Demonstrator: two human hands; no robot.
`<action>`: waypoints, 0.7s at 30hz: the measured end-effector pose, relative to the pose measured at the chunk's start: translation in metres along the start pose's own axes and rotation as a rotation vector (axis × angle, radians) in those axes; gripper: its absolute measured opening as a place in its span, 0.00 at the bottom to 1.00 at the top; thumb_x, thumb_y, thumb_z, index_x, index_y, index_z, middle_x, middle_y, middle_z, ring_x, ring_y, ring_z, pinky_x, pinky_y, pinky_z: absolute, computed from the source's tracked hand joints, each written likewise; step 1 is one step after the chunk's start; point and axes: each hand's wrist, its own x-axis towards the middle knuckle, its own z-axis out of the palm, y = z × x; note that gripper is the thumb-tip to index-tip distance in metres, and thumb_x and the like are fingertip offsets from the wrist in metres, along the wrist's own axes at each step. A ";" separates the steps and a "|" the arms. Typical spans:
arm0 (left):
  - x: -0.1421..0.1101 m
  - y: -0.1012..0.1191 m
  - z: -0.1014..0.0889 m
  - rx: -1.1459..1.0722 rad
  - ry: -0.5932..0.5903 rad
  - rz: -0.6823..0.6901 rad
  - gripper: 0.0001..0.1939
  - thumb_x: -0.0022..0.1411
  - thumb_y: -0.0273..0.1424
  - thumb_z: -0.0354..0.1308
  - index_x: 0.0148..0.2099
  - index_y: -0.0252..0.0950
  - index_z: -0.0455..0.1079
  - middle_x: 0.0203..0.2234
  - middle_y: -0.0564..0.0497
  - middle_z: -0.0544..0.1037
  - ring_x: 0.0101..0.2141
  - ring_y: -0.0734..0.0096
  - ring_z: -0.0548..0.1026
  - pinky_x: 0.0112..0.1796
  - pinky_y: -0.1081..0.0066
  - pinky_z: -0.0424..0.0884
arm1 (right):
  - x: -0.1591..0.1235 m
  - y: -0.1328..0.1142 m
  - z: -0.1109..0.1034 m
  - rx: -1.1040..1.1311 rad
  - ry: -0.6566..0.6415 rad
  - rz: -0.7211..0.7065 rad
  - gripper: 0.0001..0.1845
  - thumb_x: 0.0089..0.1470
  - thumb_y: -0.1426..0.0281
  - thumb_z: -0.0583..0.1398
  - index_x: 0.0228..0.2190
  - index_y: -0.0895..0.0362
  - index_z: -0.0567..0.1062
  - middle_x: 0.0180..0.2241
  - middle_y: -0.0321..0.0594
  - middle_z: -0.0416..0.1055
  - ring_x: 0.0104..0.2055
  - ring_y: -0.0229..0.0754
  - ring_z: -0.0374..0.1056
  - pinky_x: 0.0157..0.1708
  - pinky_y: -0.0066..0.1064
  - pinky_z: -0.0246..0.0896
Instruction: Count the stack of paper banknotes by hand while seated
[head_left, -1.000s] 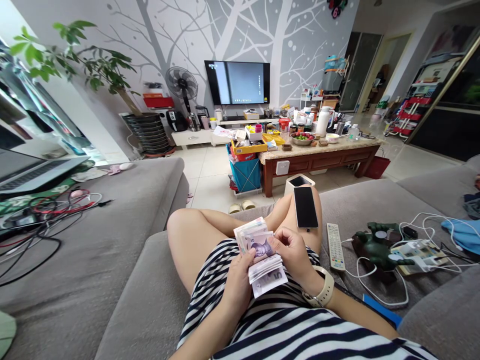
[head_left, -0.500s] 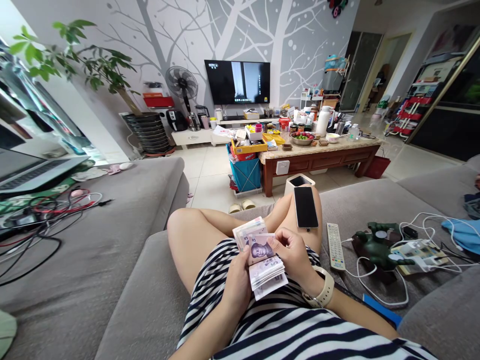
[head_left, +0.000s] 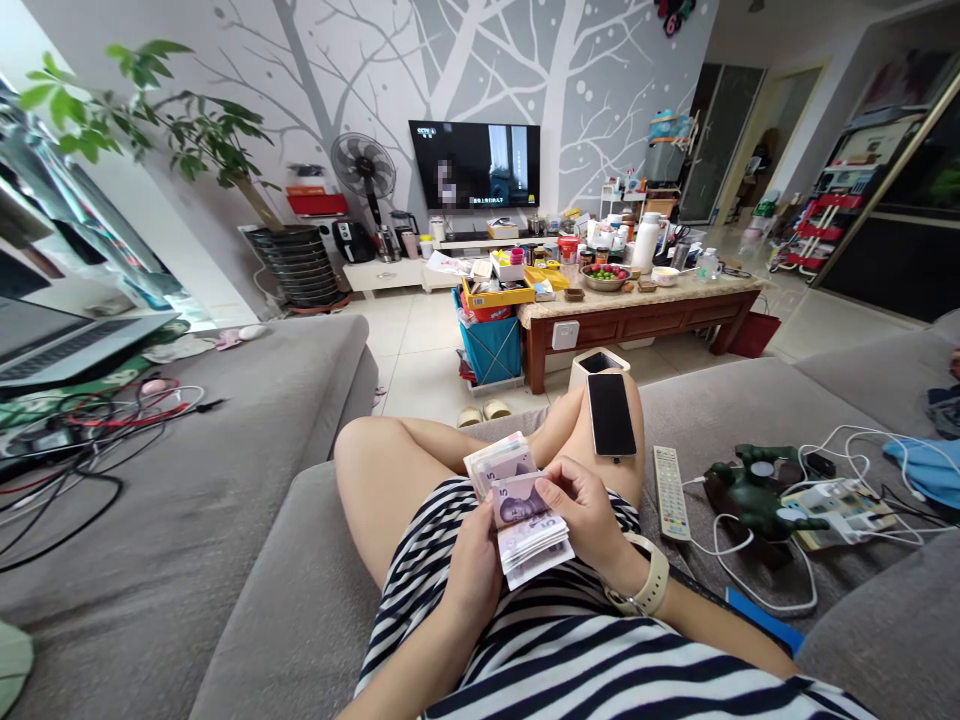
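A thick stack of purple banknotes [head_left: 517, 505] sits in my lap, folded over my fingers. My left hand [head_left: 472, 560] is closed round the lower part of the stack from the left. My right hand [head_left: 589, 510] pinches the edge of the top note with thumb and forefinger; a pale watch is on that wrist. A black phone [head_left: 610, 413] lies face up on my right knee, just beyond the hands.
A white remote [head_left: 670, 492] lies on the grey sofa [head_left: 247, 560] to my right, beside a green toy fist [head_left: 754, 492] and white cables. A laptop [head_left: 52, 345] and tangled wires occupy the left. A cluttered coffee table [head_left: 637, 300] stands ahead.
My right hand has peeled the top note down and toward me a little; the stack has shifted slightly. The picture on the television has changed.
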 end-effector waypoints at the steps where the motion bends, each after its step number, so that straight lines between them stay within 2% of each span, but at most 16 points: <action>1: 0.000 0.000 -0.001 0.018 -0.015 0.009 0.16 0.51 0.42 0.63 0.31 0.33 0.79 0.27 0.44 0.82 0.36 0.53 0.77 0.37 0.63 0.73 | 0.000 0.000 0.000 0.001 -0.004 -0.004 0.14 0.57 0.60 0.59 0.26 0.56 0.70 0.24 0.33 0.65 0.27 0.37 0.59 0.26 0.27 0.56; 5: 0.003 -0.003 -0.007 0.098 -0.083 0.054 0.14 0.55 0.39 0.59 0.29 0.35 0.79 0.27 0.45 0.82 0.36 0.54 0.77 0.37 0.65 0.72 | 0.000 0.000 -0.001 0.004 -0.014 -0.011 0.14 0.57 0.60 0.59 0.26 0.56 0.69 0.24 0.33 0.65 0.26 0.37 0.59 0.26 0.27 0.55; 10: 0.005 -0.004 -0.014 0.238 -0.071 0.124 0.09 0.53 0.33 0.59 0.27 0.36 0.79 0.27 0.47 0.82 0.36 0.54 0.76 0.37 0.67 0.71 | 0.001 -0.001 0.000 -0.009 -0.030 -0.016 0.13 0.57 0.61 0.59 0.27 0.56 0.70 0.24 0.34 0.65 0.27 0.37 0.59 0.27 0.27 0.55; 13: 0.005 -0.003 -0.013 0.290 -0.085 0.142 0.11 0.54 0.32 0.57 0.28 0.36 0.79 0.26 0.46 0.81 0.35 0.54 0.76 0.36 0.67 0.70 | 0.002 -0.003 0.000 -0.021 -0.050 -0.030 0.12 0.58 0.62 0.59 0.27 0.56 0.69 0.24 0.33 0.65 0.27 0.37 0.59 0.27 0.27 0.55; 17: 0.003 -0.002 -0.010 0.250 -0.111 0.113 0.12 0.54 0.33 0.56 0.29 0.34 0.80 0.26 0.46 0.81 0.33 0.56 0.76 0.34 0.67 0.70 | 0.002 -0.006 0.000 -0.018 -0.096 -0.030 0.12 0.58 0.62 0.59 0.27 0.56 0.70 0.24 0.33 0.65 0.27 0.37 0.59 0.27 0.27 0.55; 21: 0.004 -0.004 -0.009 0.168 -0.061 0.059 0.10 0.51 0.32 0.59 0.31 0.34 0.79 0.26 0.48 0.81 0.30 0.59 0.75 0.33 0.67 0.70 | 0.000 -0.007 0.001 0.036 -0.111 -0.018 0.13 0.58 0.61 0.59 0.27 0.57 0.71 0.25 0.33 0.66 0.27 0.37 0.60 0.27 0.27 0.56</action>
